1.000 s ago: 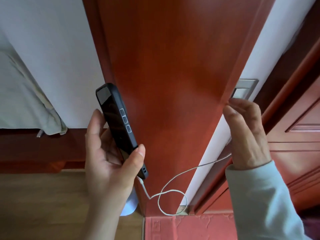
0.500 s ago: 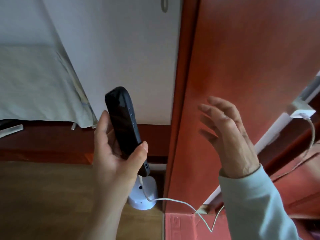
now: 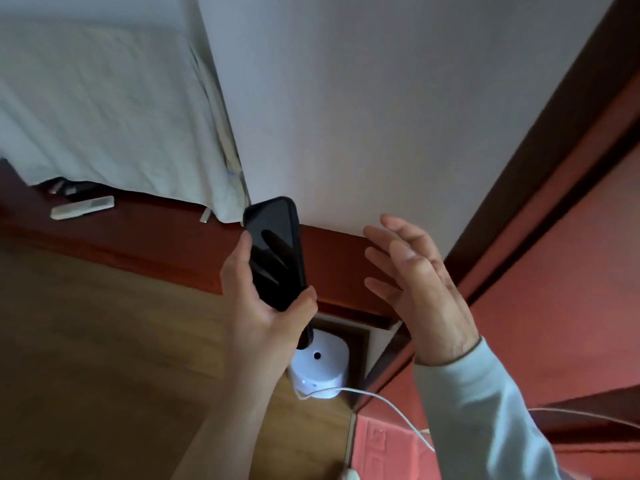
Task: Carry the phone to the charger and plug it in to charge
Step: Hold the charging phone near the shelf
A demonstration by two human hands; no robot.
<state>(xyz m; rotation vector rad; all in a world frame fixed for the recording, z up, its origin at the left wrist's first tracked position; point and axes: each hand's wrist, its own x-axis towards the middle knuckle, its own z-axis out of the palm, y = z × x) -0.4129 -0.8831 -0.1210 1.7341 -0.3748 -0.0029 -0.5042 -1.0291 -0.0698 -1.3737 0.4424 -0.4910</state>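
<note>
My left hand (image 3: 263,317) grips the phone (image 3: 277,252) upright, white cable (image 3: 377,398) trailing toward four o'clock, while my right hand (image 3: 415,289), now off the charger, hangs released: charging appears connected.

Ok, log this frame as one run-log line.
left hand: holds black phone, screen dark | right hand: open, empty, beside phone | white cable: trails across floor below phone | phone-end connection: hidden
</note>
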